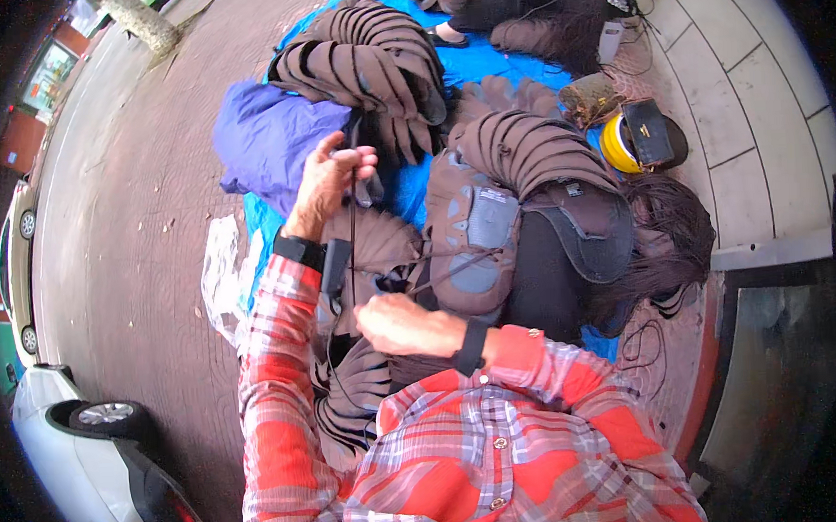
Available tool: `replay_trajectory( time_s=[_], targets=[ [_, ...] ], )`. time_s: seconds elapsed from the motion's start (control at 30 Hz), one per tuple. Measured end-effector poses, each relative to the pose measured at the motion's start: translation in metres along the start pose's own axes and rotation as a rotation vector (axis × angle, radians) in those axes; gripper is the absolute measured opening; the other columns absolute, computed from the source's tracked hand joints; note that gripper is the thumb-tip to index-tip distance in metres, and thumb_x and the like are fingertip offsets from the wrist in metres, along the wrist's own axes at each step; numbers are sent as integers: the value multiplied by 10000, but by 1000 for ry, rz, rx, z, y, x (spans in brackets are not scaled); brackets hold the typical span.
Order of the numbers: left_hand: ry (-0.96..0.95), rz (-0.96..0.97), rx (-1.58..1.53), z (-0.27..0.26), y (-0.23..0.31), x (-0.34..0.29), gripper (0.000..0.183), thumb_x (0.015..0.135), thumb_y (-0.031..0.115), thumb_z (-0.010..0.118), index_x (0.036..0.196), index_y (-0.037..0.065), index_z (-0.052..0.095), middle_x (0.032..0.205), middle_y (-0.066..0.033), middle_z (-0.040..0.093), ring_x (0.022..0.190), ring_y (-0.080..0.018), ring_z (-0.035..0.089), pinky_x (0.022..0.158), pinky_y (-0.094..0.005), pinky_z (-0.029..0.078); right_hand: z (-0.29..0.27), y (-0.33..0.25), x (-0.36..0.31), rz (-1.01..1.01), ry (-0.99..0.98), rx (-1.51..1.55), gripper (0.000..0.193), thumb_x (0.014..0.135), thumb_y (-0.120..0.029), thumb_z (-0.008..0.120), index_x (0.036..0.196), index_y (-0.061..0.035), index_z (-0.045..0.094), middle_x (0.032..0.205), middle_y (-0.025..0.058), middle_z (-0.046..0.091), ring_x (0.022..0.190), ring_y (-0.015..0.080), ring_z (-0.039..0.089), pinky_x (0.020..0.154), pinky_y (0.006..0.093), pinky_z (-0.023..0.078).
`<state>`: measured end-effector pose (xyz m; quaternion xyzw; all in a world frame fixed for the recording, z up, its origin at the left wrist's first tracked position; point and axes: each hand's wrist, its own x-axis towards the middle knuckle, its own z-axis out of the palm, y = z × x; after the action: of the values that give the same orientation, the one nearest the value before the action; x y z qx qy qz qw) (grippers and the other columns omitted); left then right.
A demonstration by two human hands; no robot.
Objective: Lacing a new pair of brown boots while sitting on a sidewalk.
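My left hand [333,181] is raised at the left of the lap, its fingers closed on a dark brown shoelace [352,236]. The lace runs down taut toward my right hand [404,324], which is closed and slightly blurred around the lace's lower part. Strands of lace also stretch to a brown shoe upper [470,277] with grey-blue patches, lying across my dark-trousered leg [542,270]. More brown uppers [380,239] lie beneath my hands. What the right fingertips hold is partly hidden.
Curved stacks of brown uppers [363,63] rest on a blue sheet [484,64]. A purple cloth bundle [268,137] sits left. At right are a bundle of dark laces [673,226] and a yellow round container [618,148]. Another person [542,8] sits ahead. Parked cars [100,452] stand left.
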<state>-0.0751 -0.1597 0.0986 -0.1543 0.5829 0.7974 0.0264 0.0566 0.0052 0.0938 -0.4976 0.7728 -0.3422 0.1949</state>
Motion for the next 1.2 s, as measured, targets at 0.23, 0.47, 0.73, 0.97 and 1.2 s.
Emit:
replay_trajectory(
  time_s=[0.23, 0.47, 0.73, 0.97, 1.2],
  targets=[
    [-210, -86, 139, 44, -33, -12, 144, 840, 178, 610, 889, 43, 624, 651, 10, 592, 463, -22, 375, 426, -175, 268, -7, 4, -38, -88, 11, -9, 142, 654, -68, 553, 748, 38, 555, 657, 224, 590, 642, 373, 615, 590, 445, 491],
    [-387, -43, 489, 53, -58, -51, 160, 830, 186, 639, 870, 35, 670, 644, 89, 528, 565, -8, 416, 496, -185, 333, -111, 76, -80, 573, 419, 424, 287, 846, -160, 522, 1086, -5, 547, 593, 116, 590, 460, 194, 558, 429, 336, 443],
    [-228, 134, 921, 70, -78, -60, 186, 772, 238, 619, 843, 70, 656, 724, -120, 636, 673, -250, 629, 621, -338, 478, -113, 96, -74, 712, 225, 687, 345, 871, -164, 483, 1152, 35, 493, 565, 102, 584, 357, 124, 488, 323, 265, 355],
    [-194, 501, 1074, 78, -83, -60, 87, 744, 122, 607, 765, 42, 579, 731, -82, 548, 663, -261, 573, 580, -357, 452, -105, 105, -77, 658, 265, 1086, 400, 870, -187, 512, 1199, 29, 441, 591, 82, 570, 364, 103, 487, 302, 214, 327],
    [-239, 864, 1382, 89, -86, -62, 81, 745, 115, 579, 741, 49, 532, 702, -103, 499, 654, -310, 550, 583, -415, 454, -109, 115, -69, 694, 95, 980, 447, 891, -149, 442, 1282, 43, 345, 632, 132, 599, 414, 155, 554, 322, 232, 399]
  ],
)
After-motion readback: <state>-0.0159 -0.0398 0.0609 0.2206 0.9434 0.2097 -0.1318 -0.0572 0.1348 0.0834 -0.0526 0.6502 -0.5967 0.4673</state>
